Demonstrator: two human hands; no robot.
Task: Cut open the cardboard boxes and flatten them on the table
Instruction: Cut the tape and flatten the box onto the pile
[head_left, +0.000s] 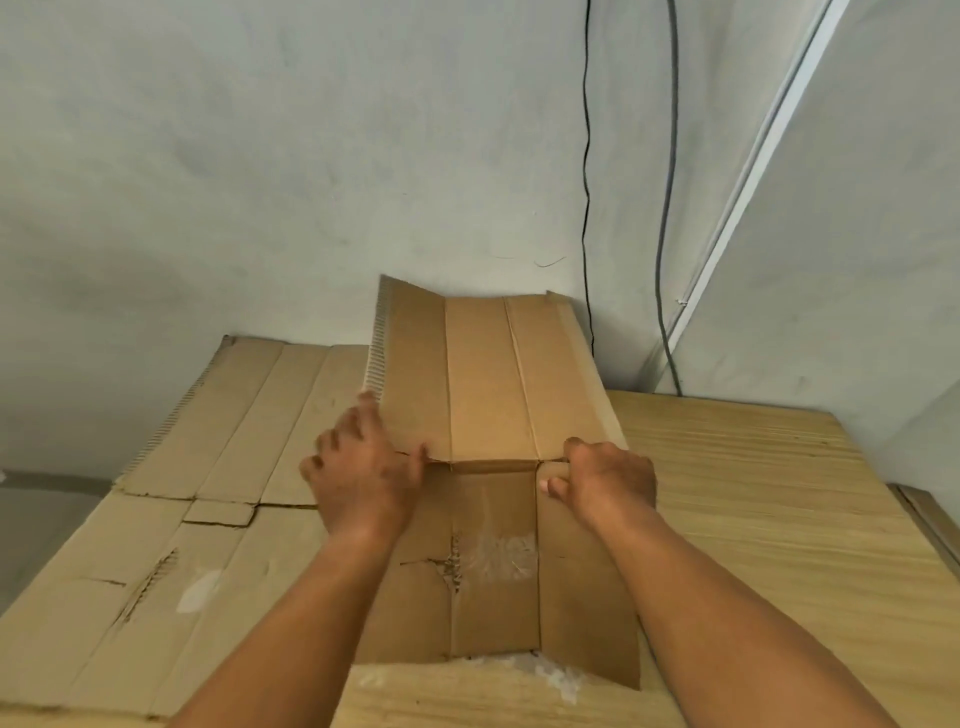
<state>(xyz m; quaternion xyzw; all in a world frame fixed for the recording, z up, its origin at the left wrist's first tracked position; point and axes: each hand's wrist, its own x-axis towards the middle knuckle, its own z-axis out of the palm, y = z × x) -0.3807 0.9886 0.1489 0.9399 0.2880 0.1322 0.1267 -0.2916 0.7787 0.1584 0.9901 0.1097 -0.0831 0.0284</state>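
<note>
An opened cardboard box (488, 384) lies spread in the middle of the wooden table (753, 519), its far half tilted up against the wall and its near half lying flat with a torn patch of tape residue. My left hand (363, 467) grips the box's left edge at the cross fold, fingers curled behind the raised panel. My right hand (602, 478) grips the right edge at the same fold, fingers curled round the cardboard. Another flattened cardboard box (208, 467) lies to the left, partly under the first.
A grey wall (311, 182) stands right behind the table, with two dark cables (587, 208) hanging down near the corner and a white strip (748, 171) slanting to the right. Bits of clear tape (550, 675) lie at the near edge. Bare wood shows on the right.
</note>
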